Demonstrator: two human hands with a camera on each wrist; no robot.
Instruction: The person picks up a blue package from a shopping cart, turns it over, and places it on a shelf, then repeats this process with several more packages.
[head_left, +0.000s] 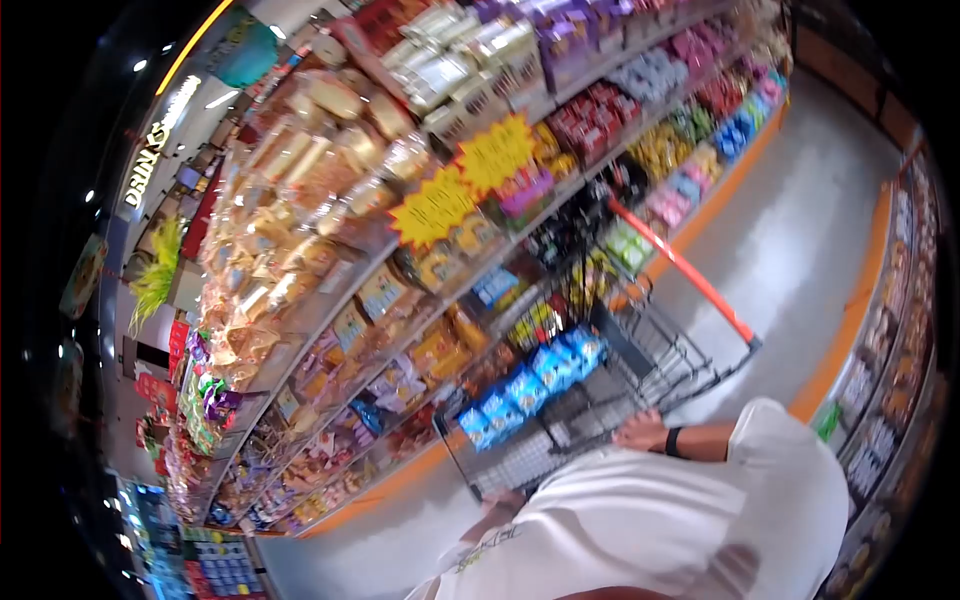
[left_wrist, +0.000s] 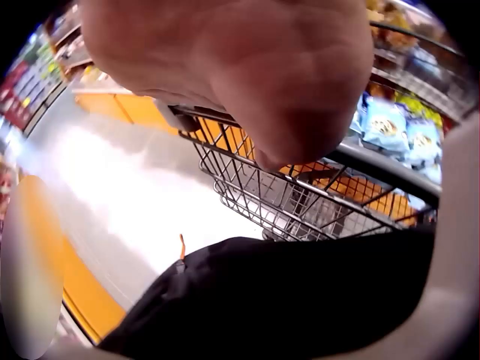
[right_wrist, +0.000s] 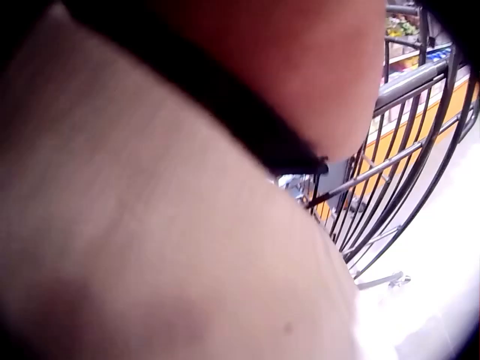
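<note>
A black wire shopping cart (head_left: pixel 510 470) with a red handle (head_left: pixel 690 270) stands right in front of the person. Inside it, along the far side, lies a row of blue snack bags (head_left: pixel 540 375). My left hand (head_left: pixel 502 503) grips the near rim at the cart's left end; its palm and thumb bend over the bar in the left wrist view. Further right on the same side, my right hand (head_left: pixel 640 432), with a black band above it, holds the rim. Its fingers are hidden in the right wrist view.
Tall shelves (head_left: pixel 345 290) packed with bagged snacks run along the far side of the cart, with yellow starburst signs (head_left: pixel 495 155) on them. Another stocked shelf (head_left: pixel 890 370) lines the right side. Between them runs the grey aisle floor (head_left: pixel 800 220).
</note>
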